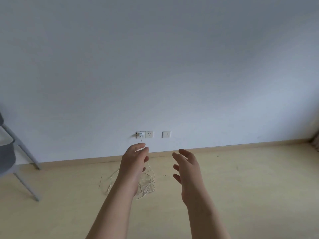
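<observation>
I had both hands out in front of me, holding nothing. My left hand was loosely spread with relaxed fingers, just below the white charger plugged into the leftmost wall socket. My right hand was open too, fingers apart, down and to the right of the charger.

The thin white cable dropped from the charger and passed behind my left fingers, where I could not tell whether it touched them. It ended in a loose tangle on the floor directly below the charger.

I judged the cable light, limp and likely to snag on its own loops, so tugging it would strain the plug end. The charger looked small, rigid and boxy. I judged the better hold was a pinch on its body, drawn straight out from the wall.
</observation>
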Motion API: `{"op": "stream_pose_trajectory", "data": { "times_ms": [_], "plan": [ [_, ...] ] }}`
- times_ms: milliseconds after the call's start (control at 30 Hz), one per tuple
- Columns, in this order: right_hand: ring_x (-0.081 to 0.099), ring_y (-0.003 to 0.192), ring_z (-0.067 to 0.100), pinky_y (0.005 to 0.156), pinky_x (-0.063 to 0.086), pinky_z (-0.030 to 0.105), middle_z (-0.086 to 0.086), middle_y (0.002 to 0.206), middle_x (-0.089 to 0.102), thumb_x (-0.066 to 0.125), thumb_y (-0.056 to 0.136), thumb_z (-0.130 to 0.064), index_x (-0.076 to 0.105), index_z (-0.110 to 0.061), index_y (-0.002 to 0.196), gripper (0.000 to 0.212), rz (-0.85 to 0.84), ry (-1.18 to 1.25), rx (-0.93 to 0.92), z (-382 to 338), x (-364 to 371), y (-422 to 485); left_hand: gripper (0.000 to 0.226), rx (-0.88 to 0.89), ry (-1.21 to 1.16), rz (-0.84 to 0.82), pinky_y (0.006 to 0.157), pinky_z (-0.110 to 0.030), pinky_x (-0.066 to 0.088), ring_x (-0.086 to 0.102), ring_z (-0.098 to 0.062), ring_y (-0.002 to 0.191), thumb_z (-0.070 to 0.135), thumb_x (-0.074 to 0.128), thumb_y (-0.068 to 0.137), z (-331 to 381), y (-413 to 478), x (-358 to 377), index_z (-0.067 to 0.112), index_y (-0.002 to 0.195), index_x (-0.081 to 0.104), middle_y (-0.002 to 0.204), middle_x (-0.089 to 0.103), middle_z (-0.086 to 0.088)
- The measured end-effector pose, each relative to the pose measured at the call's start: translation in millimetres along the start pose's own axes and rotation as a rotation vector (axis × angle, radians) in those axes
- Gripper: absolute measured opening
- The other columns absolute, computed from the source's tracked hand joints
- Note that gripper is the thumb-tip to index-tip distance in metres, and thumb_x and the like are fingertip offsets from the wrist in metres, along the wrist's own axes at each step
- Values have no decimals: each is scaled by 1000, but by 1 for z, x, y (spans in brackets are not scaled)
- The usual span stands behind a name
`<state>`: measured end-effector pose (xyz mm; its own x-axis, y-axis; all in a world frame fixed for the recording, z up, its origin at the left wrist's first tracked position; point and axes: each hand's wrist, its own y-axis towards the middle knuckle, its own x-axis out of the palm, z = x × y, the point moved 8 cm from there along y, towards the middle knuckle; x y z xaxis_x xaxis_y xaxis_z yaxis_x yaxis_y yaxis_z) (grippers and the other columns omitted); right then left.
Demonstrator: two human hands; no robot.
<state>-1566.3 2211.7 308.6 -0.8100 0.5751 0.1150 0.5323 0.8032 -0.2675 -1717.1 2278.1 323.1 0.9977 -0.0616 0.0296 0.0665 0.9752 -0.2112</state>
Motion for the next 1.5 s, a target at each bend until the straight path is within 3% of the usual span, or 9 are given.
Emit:
{"op": "stream_pose_trajectory", "data": {
  "times_ms": [200,367,567,800,1200,1400,1500],
  "plan": [
    [55,102,19,90,45,35,-13,102,54,53,94,-21,50,-24,118,25,120,61,-5,-45,-9,133,13,9,112,-187,86,-37,49,62,-16,96,20,52,93,30,131,100,28,101,59,96,63,5],
    [58,101,18,86,47,33,-8,104,57,53,94,-21,52,-23,115,22,331,119,40,-50,-77,206,11,-48,209,-394,87,-37,50,63,-15,96,22,52,94,16,190,216,29,96,59,103,64,2],
    [58,101,19,87,47,34,-6,104,57,53,94,-20,53,-21,112,19,564,216,87,-53,-197,283,10,-90,292,-605,90,-39,50,63,-18,98,21,52,94,-8,224,378,28,94,59,104,63,-1],
    [57,96,17,84,47,32,-6,102,57,51,95,-20,52,-19,113,19,720,244,-27,-133,-369,387,11,13,332,-814,89,-38,49,61,-15,97,22,50,95,17,236,613,28,99,58,104,62,1],
    [57,92,17,81,45,32,-2,102,58,51,94,-19,54,-18,110,15,913,306,2,-185,-599,542,9,-14,377,-1028,87,-37,50,61,-18,97,22,50,95,-1,267,929,28,93,57,98,61,1],
    [56,92,17,83,45,33,-2,101,57,50,95,-20,54,-17,110,16,975,290,-7,-248,-725,644,15,19,377,-1080,90,-40,48,60,-22,102,23,50,95,12,304,1106,23,106,59,93,61,-1],
    [56,92,17,81,45,32,-2,101,57,50,95,-18,54,-17,110,15,1057,321,-41,-272,-788,667,11,33,385,-1145,88,-38,48,60,-22,96,22,50,94,17,299,1185,25,100,59,91,60,-2]
  ]
}}
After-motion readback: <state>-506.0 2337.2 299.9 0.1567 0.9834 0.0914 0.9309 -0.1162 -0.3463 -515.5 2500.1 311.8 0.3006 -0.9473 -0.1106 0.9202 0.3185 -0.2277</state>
